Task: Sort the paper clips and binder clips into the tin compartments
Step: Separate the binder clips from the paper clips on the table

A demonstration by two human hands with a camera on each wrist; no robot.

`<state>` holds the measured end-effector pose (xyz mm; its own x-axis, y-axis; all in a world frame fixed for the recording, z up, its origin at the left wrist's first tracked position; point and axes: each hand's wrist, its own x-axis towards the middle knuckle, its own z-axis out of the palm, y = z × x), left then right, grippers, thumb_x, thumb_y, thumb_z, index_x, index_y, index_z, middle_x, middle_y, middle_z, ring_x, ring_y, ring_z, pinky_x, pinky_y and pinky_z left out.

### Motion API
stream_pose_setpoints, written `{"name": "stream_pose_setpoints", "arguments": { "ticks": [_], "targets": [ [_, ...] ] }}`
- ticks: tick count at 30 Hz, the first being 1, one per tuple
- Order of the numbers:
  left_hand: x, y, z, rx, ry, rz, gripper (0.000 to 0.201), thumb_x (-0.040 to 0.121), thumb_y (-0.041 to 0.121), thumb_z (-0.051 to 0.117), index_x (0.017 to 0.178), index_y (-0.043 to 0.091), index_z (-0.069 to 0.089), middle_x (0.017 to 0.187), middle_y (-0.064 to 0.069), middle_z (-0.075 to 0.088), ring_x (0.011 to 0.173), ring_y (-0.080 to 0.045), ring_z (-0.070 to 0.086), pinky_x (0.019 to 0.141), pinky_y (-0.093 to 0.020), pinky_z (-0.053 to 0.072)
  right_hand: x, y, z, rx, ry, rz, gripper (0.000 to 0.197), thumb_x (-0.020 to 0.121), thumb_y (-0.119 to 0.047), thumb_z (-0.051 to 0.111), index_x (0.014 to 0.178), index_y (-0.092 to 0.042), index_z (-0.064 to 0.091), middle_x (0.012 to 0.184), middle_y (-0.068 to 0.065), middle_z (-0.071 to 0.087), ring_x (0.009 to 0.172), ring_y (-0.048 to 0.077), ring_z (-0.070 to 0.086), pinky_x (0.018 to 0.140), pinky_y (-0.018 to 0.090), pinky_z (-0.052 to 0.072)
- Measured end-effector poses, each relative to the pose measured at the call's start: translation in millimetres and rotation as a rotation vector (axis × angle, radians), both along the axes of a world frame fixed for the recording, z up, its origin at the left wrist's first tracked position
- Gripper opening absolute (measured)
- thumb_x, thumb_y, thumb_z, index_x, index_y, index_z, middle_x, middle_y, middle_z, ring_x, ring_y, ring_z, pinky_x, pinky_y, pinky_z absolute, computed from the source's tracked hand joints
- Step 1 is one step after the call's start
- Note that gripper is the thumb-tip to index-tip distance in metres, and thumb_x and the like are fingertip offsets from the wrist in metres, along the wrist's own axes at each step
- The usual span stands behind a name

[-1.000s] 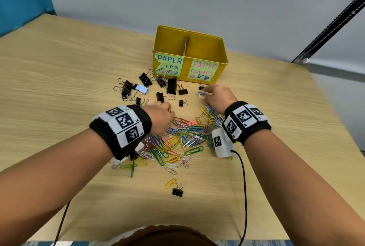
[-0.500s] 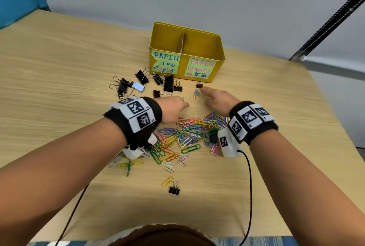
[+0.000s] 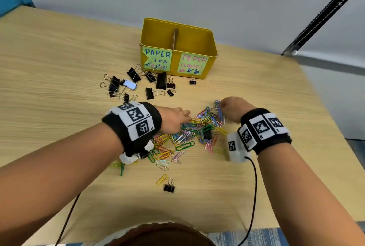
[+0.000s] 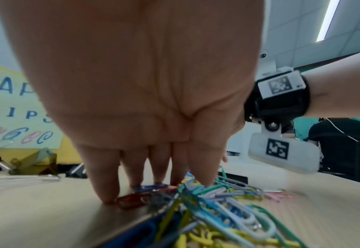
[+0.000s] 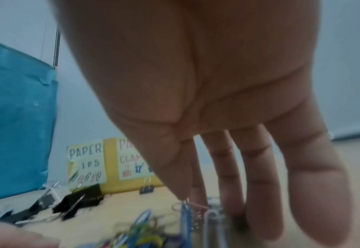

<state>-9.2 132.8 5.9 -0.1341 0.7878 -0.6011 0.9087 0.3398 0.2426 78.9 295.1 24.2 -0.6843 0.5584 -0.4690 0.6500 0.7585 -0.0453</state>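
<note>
Our right hand (image 3: 234, 110) pinches a blue paper clip (image 5: 184, 210) between thumb and forefinger at the pile's (image 3: 194, 133) far right edge; our left hand (image 3: 172, 119), fingers straight, presses its left side. Beyond the pile stand binder clips (image 3: 138, 85), then the tin (image 3: 177, 48).

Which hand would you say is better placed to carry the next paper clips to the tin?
Probably the right hand: it already pinches paper clips at the pile's far edge, nearer the tin. The left hand only rests its fingers flat on the pile.
</note>
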Motion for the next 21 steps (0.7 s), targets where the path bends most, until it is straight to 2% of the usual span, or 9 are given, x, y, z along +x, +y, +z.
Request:
{"name": "stream_pose_setpoints", "arguments": {
  "ticks": [2,5,7,11,13,16,18,20,21],
  "targets": [
    [-3.6,-6.4,5.3,0.006,-0.03,0.031,0.052,0.098,0.009,0.032,0.149,0.009,0.02,0.16,-0.007,0.009,0.146,-0.023,0.017,0.119,-0.033,0.018,-0.9,-5.0,-7.9,-0.038,0.021,0.023,0.037,0.093,-0.008,0.037,0.126,-0.005,0.054,0.133,0.022,0.052,0.118,0.035,0.052,0.092,0.035,0.044],
    [-11.1,-14.8,13.8,0.069,-0.037,0.137,0.047,0.097,0.01,0.035,0.143,0.014,0.036,0.15,-0.009,0.038,0.135,-0.024,0.039,0.112,-0.033,0.033,-9.2,-20.7,-11.7,-0.172,0.12,0.159,0.04,0.09,-0.004,0.039,0.124,-0.014,0.058,0.133,0.015,0.052,0.12,0.03,0.05,0.096,0.03,0.039],
    [-13.2,-16.7,15.7,0.155,-0.022,0.202,0.046,0.095,0.007,0.035,0.141,0.012,0.04,0.145,-0.012,0.043,0.131,-0.026,0.043,0.11,-0.035,0.036,-11.4,-29.6,-7.3,-0.281,0.213,0.18,0.039,0.089,-0.003,0.042,0.12,-0.016,0.062,0.122,0.008,0.059,0.111,0.022,0.052,0.089,0.025,0.039],
    [-12.4,-15.1,11.7,0.253,-0.047,0.255,0.062,0.094,0.009,0.041,0.149,0.022,0.015,0.159,-0.005,0.008,0.146,-0.026,0.013,0.12,-0.035,0.017,-4.0,-27.3,2.6,-0.156,0.367,0.068,0.018,0.081,-0.009,0.061,0.097,-0.011,0.068,0.084,0.001,0.057,0.084,0.017,0.052,0.058,0.018,0.037],
    [-6.9,-9.4,9.3,0.201,-0.051,0.209,0.068,0.095,0.015,0.044,0.15,0.03,0.007,0.16,-0.003,-0.007,0.148,-0.028,-0.002,0.122,-0.041,0.009,1.6,-29.1,5.0,-0.09,0.217,0.072,0.013,0.077,-0.018,0.07,0.085,-0.009,0.065,0.079,0.003,0.057,0.08,0.019,0.053,0.062,0.023,0.039],
    [2.5,2.5,4.2,0.045,-0.007,0.07,0.073,0.094,0.029,0.047,0.149,0.035,0.001,0.159,-0.001,-0.017,0.147,-0.029,-0.01,0.121,-0.049,0.008,8.0,-31.3,-1.1,-0.051,-0.054,0.103,0.038,0.074,-0.035,0.073,0.093,-0.002,0.069,0.091,0.012,0.067,0.083,0.02,0.056,0.069,0.028,0.043],
    [6.7,5.8,2.2,-0.035,0.031,-0.007,0.072,0.093,0.035,0.047,0.149,0.032,0.002,0.159,-0.001,-0.017,0.148,-0.029,-0.008,0.12,-0.05,0.012,10.2,-25.8,-3.0,-0.026,-0.036,0.08,0.037,0.074,-0.034,0.074,0.093,-0.002,0.069,0.09,0.012,0.066,0.084,0.021,0.055,0.066,0.027,0.043],
    [7.6,4.6,1.8,-0.034,0.038,-0.01,0.072,0.093,0.035,0.047,0.15,0.029,0.003,0.159,-0.002,-0.016,0.148,-0.028,-0.007,0.12,-0.048,0.012,13.6,-15.8,-1.1,-0.039,0.062,0.002,0.02,0.074,-0.026,0.075,0.074,-0.009,0.064,0.076,0.007,0.06,0.079,0.021,0.055,0.054,0.024,0.041],
    [7.9,3.3,2.2,-0.014,0.03,0.012,0.073,0.093,0.034,0.048,0.15,0.028,0.002,0.159,-0.001,-0.017,0.148,-0.027,-0.008,0.12,-0.048,0.011,16.2,-11.7,-0.4,-0.049,0.1,-0.034,0.021,0.074,-0.024,0.075,0.066,-0.013,0.059,0.072,0.005,0.057,0.077,0.021,0.055,0.05,0.023,0.039]
  ]
}}
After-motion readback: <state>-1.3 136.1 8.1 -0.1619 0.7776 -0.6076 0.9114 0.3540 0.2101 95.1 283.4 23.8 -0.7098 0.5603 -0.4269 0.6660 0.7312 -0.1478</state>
